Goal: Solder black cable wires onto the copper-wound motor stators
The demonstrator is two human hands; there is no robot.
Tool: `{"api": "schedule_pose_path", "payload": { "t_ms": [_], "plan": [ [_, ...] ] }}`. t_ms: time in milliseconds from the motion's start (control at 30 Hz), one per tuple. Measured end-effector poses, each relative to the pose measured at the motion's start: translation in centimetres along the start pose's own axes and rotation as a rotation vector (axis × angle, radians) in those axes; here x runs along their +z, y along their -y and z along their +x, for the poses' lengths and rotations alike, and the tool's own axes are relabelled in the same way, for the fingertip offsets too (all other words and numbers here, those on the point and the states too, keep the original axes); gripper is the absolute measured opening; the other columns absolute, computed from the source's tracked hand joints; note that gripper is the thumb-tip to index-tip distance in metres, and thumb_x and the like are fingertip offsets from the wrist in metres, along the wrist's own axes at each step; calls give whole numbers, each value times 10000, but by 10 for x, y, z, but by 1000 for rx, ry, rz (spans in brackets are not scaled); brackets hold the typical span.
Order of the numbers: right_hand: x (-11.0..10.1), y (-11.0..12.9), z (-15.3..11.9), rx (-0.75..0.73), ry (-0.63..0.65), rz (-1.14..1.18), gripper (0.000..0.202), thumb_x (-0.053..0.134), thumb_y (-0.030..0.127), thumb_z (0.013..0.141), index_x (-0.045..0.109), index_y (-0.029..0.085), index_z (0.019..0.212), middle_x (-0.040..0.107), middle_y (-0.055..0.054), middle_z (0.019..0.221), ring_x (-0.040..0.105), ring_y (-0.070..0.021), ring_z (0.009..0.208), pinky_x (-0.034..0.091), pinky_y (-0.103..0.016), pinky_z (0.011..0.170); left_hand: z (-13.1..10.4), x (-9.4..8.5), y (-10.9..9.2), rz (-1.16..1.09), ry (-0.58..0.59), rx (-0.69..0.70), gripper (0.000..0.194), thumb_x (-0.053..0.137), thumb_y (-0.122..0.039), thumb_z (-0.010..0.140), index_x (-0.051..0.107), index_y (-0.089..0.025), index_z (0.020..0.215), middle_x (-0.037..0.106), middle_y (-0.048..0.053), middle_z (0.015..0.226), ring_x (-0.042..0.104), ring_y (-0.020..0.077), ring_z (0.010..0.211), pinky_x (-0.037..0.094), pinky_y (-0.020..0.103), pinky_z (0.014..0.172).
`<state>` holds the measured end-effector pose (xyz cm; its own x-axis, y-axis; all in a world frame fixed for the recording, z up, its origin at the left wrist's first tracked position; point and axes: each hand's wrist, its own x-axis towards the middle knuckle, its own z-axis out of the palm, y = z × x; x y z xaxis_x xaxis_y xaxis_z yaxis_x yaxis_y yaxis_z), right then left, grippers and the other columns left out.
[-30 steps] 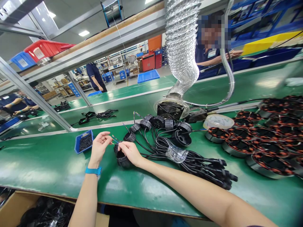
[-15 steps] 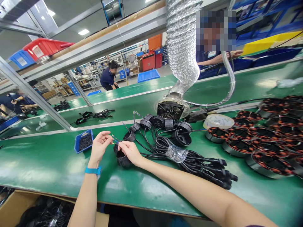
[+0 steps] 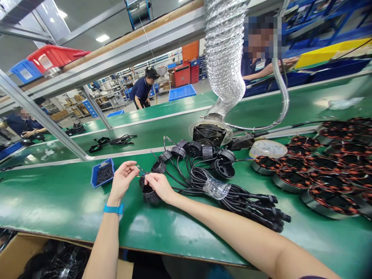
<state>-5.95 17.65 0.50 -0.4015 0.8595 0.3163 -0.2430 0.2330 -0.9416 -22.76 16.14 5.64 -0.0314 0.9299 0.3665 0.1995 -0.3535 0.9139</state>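
Thin coloured wires (image 3: 141, 171) stretch between my two hands, above a black round plastic housing (image 3: 151, 197) on the green bench. My left hand (image 3: 125, 176) pinches the wire ends with thumb and forefinger, its other fingers curled loosely. My right hand (image 3: 158, 186) is closed on the wires close to the housing and hides part of its rim. Just right of it lie more black housings (image 3: 159, 167) joined to black cables. A bundle of these cables (image 3: 247, 197), wrapped in clear plastic (image 3: 216, 188), runs toward the right front.
A blue bin (image 3: 102, 173) of small black parts stands left of my hands. Copper-wound stators (image 3: 328, 199) crowd the right side. Behind the housings sits a fan (image 3: 209, 135) on a silver duct (image 3: 225, 50). A cardboard box (image 3: 17, 255) is below the bench edge. Co-workers stand across the bench.
My hands keep almost the same pose on the wires. Across the bench, a co-worker in the background has shifted to the right, and black parts on the far belt have slid slightly left.
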Motion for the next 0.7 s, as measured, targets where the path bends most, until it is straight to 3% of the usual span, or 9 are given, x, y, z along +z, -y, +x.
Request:
{"api": "schedule_pose_path", "payload": {
  "t_ms": [267,567,700],
  "plan": [
    [0,3,-1,-21,-8,-56,399,478,448,903,589,174,636,419,25,529,409,-122,557,304,-235,522,-1,-5,-4,57,37,-15,369,742,-325,790,635,-171,1108,656,15,779,608,137,701,507,262,688],
    [1,4,-2,-67,18,-138,411,472,466,916,604,176,657,489,7,581,458,-141,598,336,-250,565,-6,3,-9,90,87,-92,323,718,-333,782,678,-165,1055,646,3,670,628,149,629,540,267,607],
    [1,1,-3,-93,22,-162,407,466,456,928,632,171,690,543,-6,626,474,-143,603,360,-256,586,-4,1,-8,94,31,-131,209,751,-348,746,705,-155,810,673,26,650,604,140,546,522,269,560]
  ]
}}
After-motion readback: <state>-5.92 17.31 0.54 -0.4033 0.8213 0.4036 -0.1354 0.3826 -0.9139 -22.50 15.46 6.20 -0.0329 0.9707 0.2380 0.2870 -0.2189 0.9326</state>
